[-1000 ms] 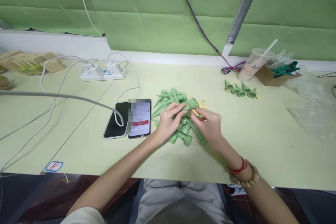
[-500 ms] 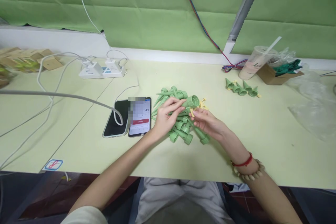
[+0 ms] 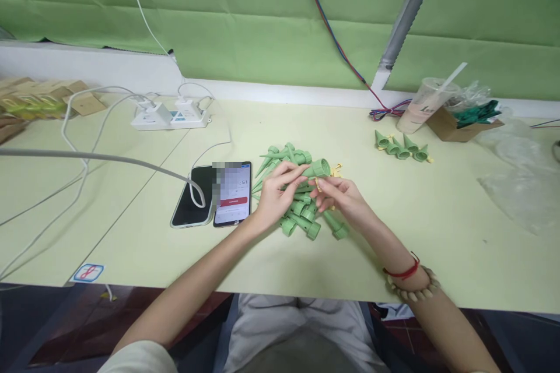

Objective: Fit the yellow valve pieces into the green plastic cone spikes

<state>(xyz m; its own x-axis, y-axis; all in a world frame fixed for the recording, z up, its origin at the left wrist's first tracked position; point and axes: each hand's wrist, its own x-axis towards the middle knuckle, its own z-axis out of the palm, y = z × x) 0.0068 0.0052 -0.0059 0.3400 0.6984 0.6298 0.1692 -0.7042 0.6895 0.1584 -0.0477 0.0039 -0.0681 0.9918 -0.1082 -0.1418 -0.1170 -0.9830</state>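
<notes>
Between thumb and fingers, my left hand point(image 3: 279, 186) grips a green plastic plant watering spike point(image 3: 318, 169), its wide threaded mouth turned to the right. My right hand point(image 3: 343, 198) pinches a small yellow plastic valve piece point(image 3: 318, 185) just below that mouth. Whether the yellow piece touches the spike I cannot tell. Under and around both hands lies a pile of similar green spikes point(image 3: 308, 227), partly covered by my fingers. Several loose yellow pieces point(image 3: 336, 171) lie right behind my right hand.
Two phones point(image 3: 192, 198) lie left of the pile, a white cable across one. Further back is a power strip point(image 3: 170, 121). Several green spikes with yellow pieces point(image 3: 403, 150) sit at the right, near a drink cup point(image 3: 422, 111), a cardboard box point(image 3: 459, 128) and clear plastic bags point(image 3: 516, 186).
My right hand has moved slightly left and up with the yellow piece, closer to the spike. My left hand keeps its grip on the spike, almost unmoved.
</notes>
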